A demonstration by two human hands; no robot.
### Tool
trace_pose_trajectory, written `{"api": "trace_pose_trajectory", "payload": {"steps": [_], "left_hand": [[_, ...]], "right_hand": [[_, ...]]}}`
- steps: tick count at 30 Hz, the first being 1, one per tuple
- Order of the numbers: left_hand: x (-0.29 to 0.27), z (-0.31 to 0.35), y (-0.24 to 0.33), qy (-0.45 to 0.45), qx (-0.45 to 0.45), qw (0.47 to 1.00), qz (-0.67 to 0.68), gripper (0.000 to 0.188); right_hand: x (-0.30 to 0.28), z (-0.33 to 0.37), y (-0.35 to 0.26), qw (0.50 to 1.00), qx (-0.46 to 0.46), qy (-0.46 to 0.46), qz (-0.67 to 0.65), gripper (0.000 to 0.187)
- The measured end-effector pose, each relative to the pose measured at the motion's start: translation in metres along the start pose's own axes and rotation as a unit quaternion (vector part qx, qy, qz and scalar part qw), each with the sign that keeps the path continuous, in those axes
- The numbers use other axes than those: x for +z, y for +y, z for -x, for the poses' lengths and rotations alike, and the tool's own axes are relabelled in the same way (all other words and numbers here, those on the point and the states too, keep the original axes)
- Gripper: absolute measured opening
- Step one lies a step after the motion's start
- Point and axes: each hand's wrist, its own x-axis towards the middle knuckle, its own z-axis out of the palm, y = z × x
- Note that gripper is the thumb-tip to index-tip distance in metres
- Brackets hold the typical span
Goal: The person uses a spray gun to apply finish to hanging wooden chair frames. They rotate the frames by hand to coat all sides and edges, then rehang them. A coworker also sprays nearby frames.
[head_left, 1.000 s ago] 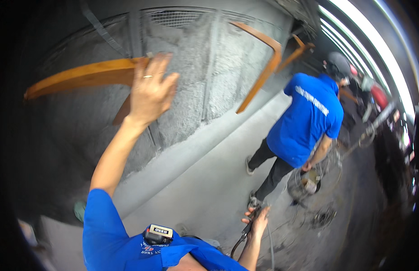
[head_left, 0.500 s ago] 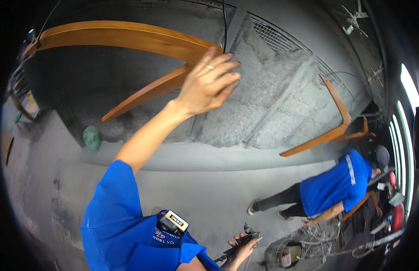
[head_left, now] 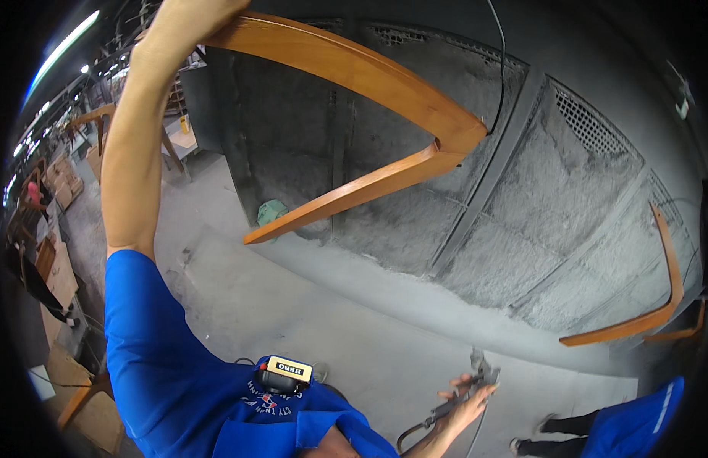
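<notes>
High at the upper left, my left hand (head_left: 205, 11) lies against the far end of an orange-brown, V-shaped wooden furniture frame (head_left: 362, 72). Its fingers run out past the picture's top edge, so their grip is hidden. The frame hangs in the air, its corner beside a dark cord (head_left: 501, 69) and its lower arm slanting down to the left. Low in front of my body, my right hand (head_left: 465, 408) is closed around a spray gun (head_left: 476, 382) with a hose at its handle.
Dust-coated panels with grilles (head_left: 591, 114) form the wall behind the frame. More wooden frames (head_left: 667, 267) hang at the right. A co-worker in a blue shirt (head_left: 633, 420) stands at lower right. A green bundle (head_left: 271, 212) sits by the wall; cardboard (head_left: 64, 183) and furniture parts are at left.
My left hand has gone from the frame's corner to its far left end. My view has swung left, bringing the workshop into sight. The spray gun stays in my right hand.
</notes>
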Motion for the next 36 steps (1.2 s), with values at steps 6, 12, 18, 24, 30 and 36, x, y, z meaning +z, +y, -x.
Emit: {"api": "trace_pose_trajectory", "payload": {"steps": [6,12,18,24,30,36], "left_hand": [[0.016,-0.004,0.012,0.000,-0.044,0.984,0.175,0.033],[0.075,-0.080,-0.014,-0.128,0.114,0.955,0.241,0.039],[0.109,-0.084,0.020,-0.059,0.156,0.960,0.223,0.037],[0.084,-0.079,0.071,-0.135,0.121,0.977,0.114,0.022],[0.139,-0.102,0.045,-0.104,0.247,0.956,0.117,0.030],[0.169,-0.108,0.038,-0.057,0.229,0.967,0.092,0.023]], "right_hand": [[0.041,0.011,-0.034,0.972,-0.129,-0.157,-0.115,0.089],[0.022,0.008,-0.089,0.950,-0.258,-0.025,-0.172,0.088],[0.015,0.021,-0.111,0.943,-0.279,-0.019,-0.180,0.107],[0.050,0.061,-0.086,0.861,-0.153,-0.400,-0.274,0.105],[0.080,0.065,-0.067,0.865,-0.216,-0.402,-0.211,0.102],[0.031,0.015,-0.073,0.942,-0.212,-0.125,-0.229,0.100]]}}
